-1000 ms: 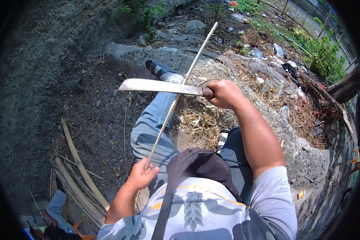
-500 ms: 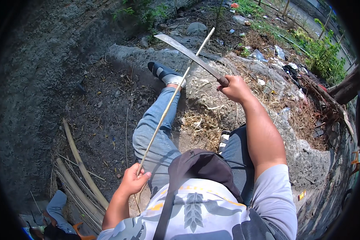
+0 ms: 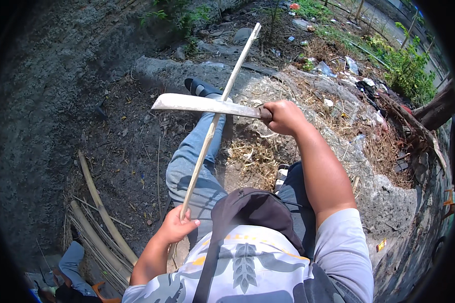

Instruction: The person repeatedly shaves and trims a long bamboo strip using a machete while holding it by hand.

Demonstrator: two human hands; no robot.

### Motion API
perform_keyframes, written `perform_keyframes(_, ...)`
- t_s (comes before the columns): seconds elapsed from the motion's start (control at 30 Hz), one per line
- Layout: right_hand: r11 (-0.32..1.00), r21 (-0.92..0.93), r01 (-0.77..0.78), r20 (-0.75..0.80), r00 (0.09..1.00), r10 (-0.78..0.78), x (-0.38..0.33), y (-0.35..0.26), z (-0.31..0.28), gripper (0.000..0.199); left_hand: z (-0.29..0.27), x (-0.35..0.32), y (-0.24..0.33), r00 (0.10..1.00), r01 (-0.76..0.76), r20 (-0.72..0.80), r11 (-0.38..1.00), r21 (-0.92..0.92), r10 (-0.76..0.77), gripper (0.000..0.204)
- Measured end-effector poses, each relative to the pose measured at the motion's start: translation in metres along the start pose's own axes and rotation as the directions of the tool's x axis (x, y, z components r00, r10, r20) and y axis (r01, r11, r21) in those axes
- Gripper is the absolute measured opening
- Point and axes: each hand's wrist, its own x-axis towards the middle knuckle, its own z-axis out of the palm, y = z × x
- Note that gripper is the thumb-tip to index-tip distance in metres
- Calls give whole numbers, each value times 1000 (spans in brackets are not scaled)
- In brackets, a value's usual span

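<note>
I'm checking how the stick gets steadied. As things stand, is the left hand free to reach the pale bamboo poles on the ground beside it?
Probably not: the left hand is shut around the thin stick, though nothing blocks the bamboo poles.

I count one machete (image 3: 207, 105) and one long stick (image 3: 215, 121), my two hands on them: left (image 3: 176, 226), right (image 3: 283, 116). One black bag (image 3: 253, 212) hangs on my chest. One shoe (image 3: 199, 87) shows. Several cut canes (image 3: 98, 222) lie stacked.
</note>
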Motion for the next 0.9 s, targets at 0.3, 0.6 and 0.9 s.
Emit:
perform_keyframes(0.3, 996, 18, -93, 36, 995, 92, -4, 1, -10, 22, 5, 2, -7, 999, -45, 4, 991, 122, 45, 36)
perform_keyframes(0.6, 954, -77, 289, 65, 956, -285, -5, -42, 6, 17, 24, 7, 17, 999, 2, -48, 991, 134, 5, 38)
perform_keyframes(0.9, 960, 212, -181, -103, 973, 206, 0, 14, 3, 31, 13, 3, 10, 997, -45, -45, 974, 220, 57, 37)
